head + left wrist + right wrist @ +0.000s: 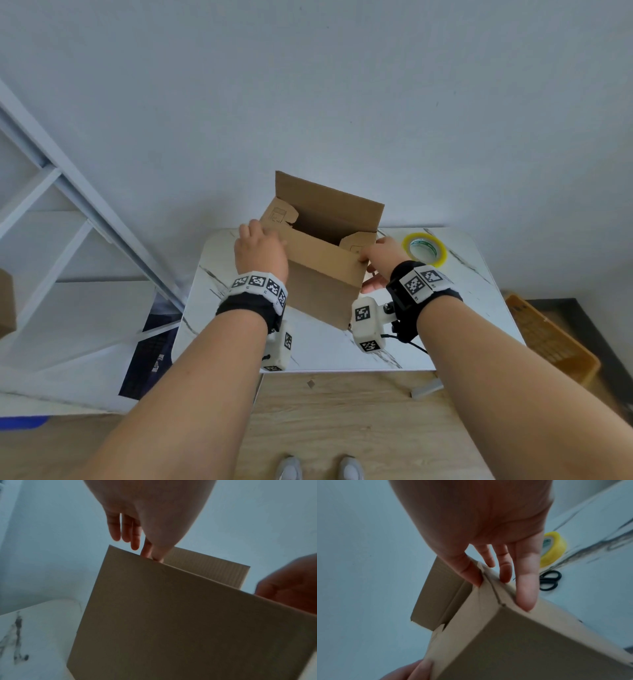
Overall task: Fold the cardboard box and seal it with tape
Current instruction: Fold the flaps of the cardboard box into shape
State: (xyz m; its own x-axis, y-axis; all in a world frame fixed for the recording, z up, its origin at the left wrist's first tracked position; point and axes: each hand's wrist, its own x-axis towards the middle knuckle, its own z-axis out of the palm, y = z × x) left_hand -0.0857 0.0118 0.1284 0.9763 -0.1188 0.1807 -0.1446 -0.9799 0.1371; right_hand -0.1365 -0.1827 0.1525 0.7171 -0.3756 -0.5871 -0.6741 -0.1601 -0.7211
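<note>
**Cardboard box open-topped on the marble table, a hand at each end**

Cardboard box stands upright at the middle of the white marble-patterned table, its top open; the far long flap rises straight up at 12 o'clock, while the two short end flaps lean inward. Left hand lies over the box's upper corner at 9 o'clock, fingers straight and close together, tips touching the top edge; right hand pinches the corner at 3 o'clock, thumb inside the rim and fingers down the outer wall. Yellow tape roll lies flat on the table just beyond the right hand, at about 2 o'clock from the box; black scissors rest beside the roll.
</note>
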